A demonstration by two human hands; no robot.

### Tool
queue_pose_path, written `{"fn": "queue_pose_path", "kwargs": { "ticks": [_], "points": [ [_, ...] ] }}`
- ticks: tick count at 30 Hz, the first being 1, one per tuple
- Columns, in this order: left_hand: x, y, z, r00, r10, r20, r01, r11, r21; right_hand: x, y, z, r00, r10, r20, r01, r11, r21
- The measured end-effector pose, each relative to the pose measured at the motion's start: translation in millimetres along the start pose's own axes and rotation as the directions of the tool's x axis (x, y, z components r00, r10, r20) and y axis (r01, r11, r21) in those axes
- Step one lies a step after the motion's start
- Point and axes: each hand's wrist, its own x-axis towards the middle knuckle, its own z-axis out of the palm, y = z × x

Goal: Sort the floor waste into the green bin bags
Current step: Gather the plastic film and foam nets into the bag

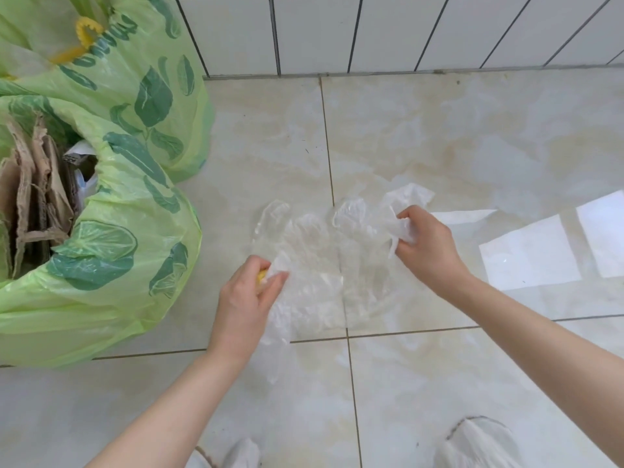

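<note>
Clear plastic bag (320, 265) stretched between both hands over the floor (439, 130)

Left hand (243, 305) fingers pinching one edge, right hand (425, 244) fingers bunched on the other — green bin bags (111, 231) just beside, left.

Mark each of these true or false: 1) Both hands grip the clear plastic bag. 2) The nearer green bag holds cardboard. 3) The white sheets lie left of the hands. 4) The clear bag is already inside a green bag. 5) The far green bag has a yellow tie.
1) True: the left hand and right hand each have a grip on the clear bag.
2) True: the nearer green bag holds cardboard.
3) False: the white sheets lie to the right.
4) False: it is held over the floor.
5) True: the far green bag has a yellow tie.
</note>
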Motion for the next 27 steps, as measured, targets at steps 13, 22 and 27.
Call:
{"fn": "queue_pose_path", "kwargs": {
  "ticks": [13,22,27],
  "points": [
    [27.6,11.1,51.8,0.822,-0.07,0.565,-0.235,0.862,0.449,-4.4,29.7,35.2,0.957,-0.017,0.289,0.136,0.907,-0.398],
    [-7.8,-0.3,47.1,0.9,-0.087,0.428,-0.175,0.826,0.535,-42.6,37.2,55.1,0.939,-0.15,0.308,0.281,0.85,-0.445],
    [-27.7,-11.7,34.2,0.902,-0.09,0.421,-0.173,0.82,0.546,-58.1,42.6,55.4,0.938,-0.144,0.315,0.285,0.837,-0.467]
  ]
}}
